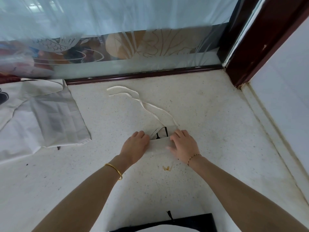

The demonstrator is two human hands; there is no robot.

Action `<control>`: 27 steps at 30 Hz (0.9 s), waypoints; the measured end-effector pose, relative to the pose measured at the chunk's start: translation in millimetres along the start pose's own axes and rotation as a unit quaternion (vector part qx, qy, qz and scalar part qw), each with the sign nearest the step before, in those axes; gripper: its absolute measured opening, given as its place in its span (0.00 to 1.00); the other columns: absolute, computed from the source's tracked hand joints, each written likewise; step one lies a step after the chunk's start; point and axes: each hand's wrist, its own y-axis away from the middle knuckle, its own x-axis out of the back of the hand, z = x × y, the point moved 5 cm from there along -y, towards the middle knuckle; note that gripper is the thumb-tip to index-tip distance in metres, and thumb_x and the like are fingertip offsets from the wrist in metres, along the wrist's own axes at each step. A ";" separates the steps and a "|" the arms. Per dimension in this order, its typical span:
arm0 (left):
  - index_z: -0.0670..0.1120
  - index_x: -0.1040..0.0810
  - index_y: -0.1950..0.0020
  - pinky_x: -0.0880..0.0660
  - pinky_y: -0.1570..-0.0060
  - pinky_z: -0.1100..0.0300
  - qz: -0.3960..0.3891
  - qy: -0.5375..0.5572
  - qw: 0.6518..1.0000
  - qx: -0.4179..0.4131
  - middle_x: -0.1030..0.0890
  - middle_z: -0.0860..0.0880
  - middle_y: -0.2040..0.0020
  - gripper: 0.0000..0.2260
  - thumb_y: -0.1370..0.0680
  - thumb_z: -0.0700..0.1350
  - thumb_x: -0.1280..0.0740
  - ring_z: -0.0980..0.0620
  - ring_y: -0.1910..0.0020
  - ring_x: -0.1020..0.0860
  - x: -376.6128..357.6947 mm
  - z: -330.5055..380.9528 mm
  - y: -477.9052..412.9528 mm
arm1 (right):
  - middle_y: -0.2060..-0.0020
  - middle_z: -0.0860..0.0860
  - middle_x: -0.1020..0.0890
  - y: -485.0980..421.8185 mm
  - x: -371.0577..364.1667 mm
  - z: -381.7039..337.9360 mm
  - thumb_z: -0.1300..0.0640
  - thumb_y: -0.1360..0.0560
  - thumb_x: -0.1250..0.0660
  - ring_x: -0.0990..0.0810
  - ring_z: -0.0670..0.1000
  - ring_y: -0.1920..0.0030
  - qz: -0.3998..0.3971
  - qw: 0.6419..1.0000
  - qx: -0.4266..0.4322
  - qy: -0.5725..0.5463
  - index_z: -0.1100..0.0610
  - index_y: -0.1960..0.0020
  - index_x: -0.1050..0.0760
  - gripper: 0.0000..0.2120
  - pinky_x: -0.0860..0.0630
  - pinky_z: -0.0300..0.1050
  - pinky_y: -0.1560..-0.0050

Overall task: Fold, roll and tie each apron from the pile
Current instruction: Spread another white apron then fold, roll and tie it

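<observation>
Near the middle of the speckled white counter (209, 114) lies a small rolled apron (160, 142), a pale bundle with a bit of black trim showing at its far side. The left hand (134, 148) is on the left end of the roll with its fingers curled over the cloth, gripping it, and the right hand (184, 145) is on the right end, fingers bent over the top of the roll and thumb spread toward the near side, holding it down. Two long pale ties (143, 104) run from the far right corner of the roll away toward the far left, lying loose on the counter and ending just short of the dark wooden ledge (143, 75) below the glass panel (117, 47). On the far left sits the pile of aprons (41, 118), flat pale cloth with one grey folded panel on top, well apart from the roll. A gold bangle (115, 170) circles the left wrist and a thin bracelet (194, 158) the right wrist. A small yellowish stain (166, 168) marks the counter just near of the right hand. A dark wooden post (260, 39) stands at the far right corner
</observation>
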 end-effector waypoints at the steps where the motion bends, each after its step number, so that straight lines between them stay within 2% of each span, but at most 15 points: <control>1: 0.46 0.28 0.42 0.27 0.45 0.57 -0.018 0.003 1.000 -0.002 0.29 0.49 0.44 0.12 0.22 0.51 0.37 0.49 0.46 0.30 -1.6 -2.5 0.8 | 0.56 0.53 0.24 1.4 -1.2 3.0 0.47 0.40 0.22 0.24 0.55 0.58 -0.012 1.000 0.003 -0.018 0.58 0.56 0.25 0.21 0.24 0.46 0.65; 3: 0.47 0.31 0.39 0.29 0.44 0.59 -0.062 0.005 0.998 -0.002 0.32 0.50 0.41 0.22 0.27 0.56 0.31 0.50 0.43 0.33 -6.8 -7.5 3.6 | 0.51 0.54 0.25 3.7 -1.5 6.4 0.49 0.40 0.23 0.24 0.56 0.55 -0.014 1.000 0.007 -0.020 0.57 0.50 0.28 0.24 0.25 0.46 0.62; 5: 0.48 0.32 0.38 0.29 0.45 0.60 -0.087 0.003 0.996 -0.004 0.33 0.51 0.40 0.25 0.30 0.55 0.29 0.50 0.43 0.34 -7.0 -8.6 4.8 | 0.52 0.55 0.24 4.3 -4.3 8.3 0.55 0.42 0.21 0.22 0.58 0.57 -0.011 0.999 0.004 -0.031 0.56 0.49 0.31 0.27 0.25 0.45 0.65; 6: 0.48 0.32 0.39 0.29 0.45 0.61 -0.088 0.001 0.996 -0.006 0.32 0.51 0.41 0.24 0.30 0.54 0.29 0.51 0.44 0.34 -5.2 -8.2 3.8 | 0.51 0.55 0.23 4.2 -5.3 9.0 0.57 0.40 0.22 0.22 0.58 0.56 -0.008 0.999 -0.002 -0.042 0.56 0.48 0.30 0.25 0.25 0.46 0.64; 8: 0.48 0.30 0.40 0.28 0.46 0.60 -0.078 0.008 0.997 -0.011 0.29 0.51 0.43 0.19 0.27 0.52 0.32 0.52 0.46 0.31 1.8 -7.3 0.0 | 0.47 0.54 0.24 3.4 -2.0 9.8 0.56 0.29 0.29 0.24 0.56 0.49 0.001 0.998 -0.012 -0.066 0.58 0.42 0.28 0.18 0.26 0.46 0.55; 10: 0.48 0.27 0.41 0.28 0.49 0.60 -0.072 0.040 0.997 0.006 0.25 0.51 0.49 0.14 0.25 0.51 0.36 0.52 0.51 0.27 10.2 -9.2 -2.8 | 0.51 0.51 0.25 3.1 0.7 15.1 0.51 0.23 0.36 0.27 0.52 0.50 0.001 0.993 -0.047 -0.109 0.57 0.40 0.29 0.15 0.29 0.43 0.54; 13: 0.47 0.27 0.42 0.30 0.55 0.61 -0.079 0.085 0.991 0.059 0.23 0.50 0.53 0.11 0.22 0.49 0.39 0.51 0.56 0.26 13.5 -14.4 -2.8 | 0.58 0.49 0.28 0.2 1.8 18.5 0.50 0.22 0.37 0.28 0.51 0.54 0.005 0.984 -0.088 -0.158 0.57 0.43 0.30 0.13 0.31 0.43 0.59; 16: 0.48 0.30 0.41 0.28 0.56 0.59 -0.086 0.123 0.983 0.107 0.23 0.49 0.51 0.10 0.21 0.49 0.40 0.49 0.56 0.24 8.9 -14.9 -3.0 | 0.52 0.52 0.26 -6.4 -1.3 19.4 0.49 0.23 0.37 0.26 0.54 0.51 0.002 0.975 -0.125 -0.183 0.57 0.44 0.30 0.13 0.26 0.48 0.53; 18: 0.48 0.32 0.41 0.26 0.55 0.58 -0.083 0.138 0.979 0.128 0.27 0.50 0.47 0.10 0.21 0.49 0.40 0.47 0.54 0.23 5.0 -15.0 -5.7 | 0.47 0.54 0.29 -10.5 -1.9 19.6 0.49 0.23 0.35 0.25 0.55 0.51 -0.010 0.970 -0.156 -0.189 0.57 0.43 0.30 0.15 0.25 0.48 0.51; 20: 0.47 0.32 0.42 0.24 0.53 0.55 -0.084 0.107 0.980 0.143 0.30 0.50 0.47 0.10 0.20 0.49 0.41 0.46 0.53 0.24 4.6 -14.3 -9.3 | 0.44 0.55 0.32 -15.1 -3.5 20.3 0.49 0.24 0.34 0.24 0.57 0.49 -0.017 0.964 -0.183 -0.194 0.57 0.40 0.31 0.18 0.24 0.48 0.49; 22: 0.48 0.31 0.42 0.26 0.49 0.55 -0.075 0.010 0.988 0.133 0.28 0.49 0.47 0.10 0.20 0.50 0.42 0.47 0.52 0.25 7.2 -11.5 -15.3 | 0.43 0.56 0.32 -19.0 -6.0 20.3 0.48 0.24 0.34 0.24 0.57 0.48 -0.024 0.960 -0.206 -0.187 0.57 0.37 0.33 0.20 0.25 0.46 0.49; 24: 0.48 0.29 0.40 0.30 0.43 0.55 -0.057 -0.085 0.990 0.101 0.27 0.48 0.44 0.11 0.21 0.49 0.42 0.48 0.45 0.29 11.1 -5.4 -23.9 | 0.43 0.57 0.31 -22.2 -6.6 18.0 0.47 0.23 0.35 0.25 0.58 0.46 -0.036 0.963 -0.214 -0.161 0.57 0.36 0.34 0.21 0.27 0.46 0.50; 27: 0.47 0.30 0.37 0.31 0.41 0.55 -0.096 -0.054 0.991 0.070 0.28 0.48 0.41 0.16 0.21 0.51 0.39 0.48 0.42 0.29 4.0 11.3 -38.2 | 0.44 0.57 0.28 -23.4 -7.9 17.2 0.47 0.24 0.35 0.26 0.57 0.46 -0.043 0.962 -0.223 -0.154 0.57 0.37 0.34 0.21 0.27 0.46 0.49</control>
